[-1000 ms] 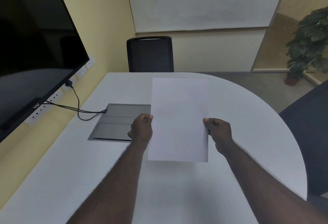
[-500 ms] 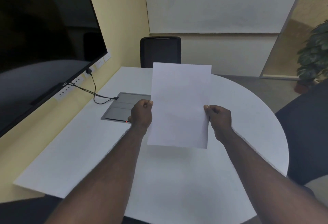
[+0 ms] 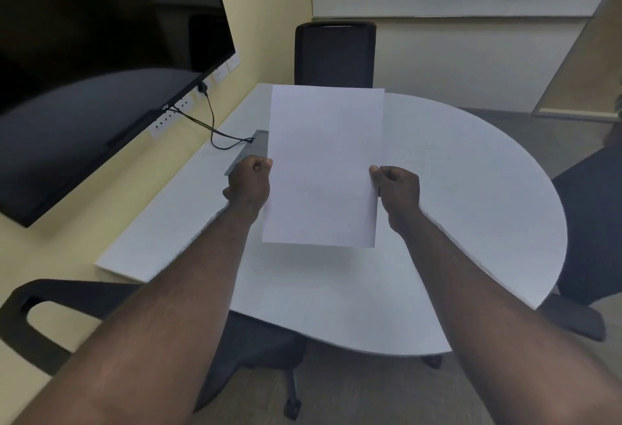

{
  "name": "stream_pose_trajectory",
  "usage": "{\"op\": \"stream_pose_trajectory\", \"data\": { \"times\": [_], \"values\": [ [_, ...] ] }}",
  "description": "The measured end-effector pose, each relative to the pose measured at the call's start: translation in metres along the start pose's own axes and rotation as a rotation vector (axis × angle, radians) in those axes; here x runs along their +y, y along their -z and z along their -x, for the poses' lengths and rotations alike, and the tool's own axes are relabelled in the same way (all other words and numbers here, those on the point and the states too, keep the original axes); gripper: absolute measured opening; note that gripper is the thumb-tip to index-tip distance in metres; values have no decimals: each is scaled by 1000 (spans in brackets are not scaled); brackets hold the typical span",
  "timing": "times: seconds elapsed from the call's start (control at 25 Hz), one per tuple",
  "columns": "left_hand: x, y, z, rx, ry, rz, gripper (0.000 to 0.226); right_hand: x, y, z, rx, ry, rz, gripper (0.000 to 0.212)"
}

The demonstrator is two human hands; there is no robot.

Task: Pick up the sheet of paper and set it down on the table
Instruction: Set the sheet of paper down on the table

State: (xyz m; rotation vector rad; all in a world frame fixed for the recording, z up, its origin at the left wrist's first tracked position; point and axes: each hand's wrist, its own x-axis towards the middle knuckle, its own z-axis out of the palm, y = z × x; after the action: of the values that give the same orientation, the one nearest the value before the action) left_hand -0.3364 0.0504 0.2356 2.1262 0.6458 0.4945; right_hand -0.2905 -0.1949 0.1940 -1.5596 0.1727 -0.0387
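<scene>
A person holds a blank white sheet of paper (image 3: 324, 165) in the air above a white table (image 3: 471, 195) with a rounded end, the sheet upright in portrait and clear of the tabletop, its shadow falling on the surface below its lower edge. The left hand (image 3: 249, 185) pinches the sheet's left edge about midway down, thumb and fingers closed on the paper; the right hand (image 3: 397, 188) grips the right edge at the same height, fingers likewise clamped on it. Behind the sheet, near the table's wall-side edge, a grey cable panel (image 3: 250, 151) is partly hidden, with a black cable (image 3: 215, 128) running from it to the wall sockets under a dark screen (image 3: 101, 64). A black chair (image 3: 335, 54) stands at the table's far edge
</scene>
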Motion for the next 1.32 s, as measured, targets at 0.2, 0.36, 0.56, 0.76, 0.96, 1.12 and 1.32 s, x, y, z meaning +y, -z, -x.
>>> {"op": "stream_pose_trajectory", "data": {
  "times": [0.2,0.36,0.56,0.76,0.96,1.12,1.32],
  "values": [
    [-36,33,-25,2,10,-39,17,10,-51,17,-12,-16,-5,18],
    [-66,55,-53,-39,2,-36,20,20,-96,28,9,-37,-15,17],
    [-101,71,-99,-135,-52,-1,18,32,-148,39,118,-62,8,20],
    [-139,65,-131,-232,-48,7,19,55,-180,39,182,-82,48,24],
    [-176,43,-145,-306,2,-22,20,93,-193,30,181,-142,87,34],
    [-205,25,-151,-315,58,-96,20,128,-200,22,176,-222,141,37],
    [-246,0,-159,-327,97,-148,19,175,-212,11,142,-258,132,41]
  ]
}}
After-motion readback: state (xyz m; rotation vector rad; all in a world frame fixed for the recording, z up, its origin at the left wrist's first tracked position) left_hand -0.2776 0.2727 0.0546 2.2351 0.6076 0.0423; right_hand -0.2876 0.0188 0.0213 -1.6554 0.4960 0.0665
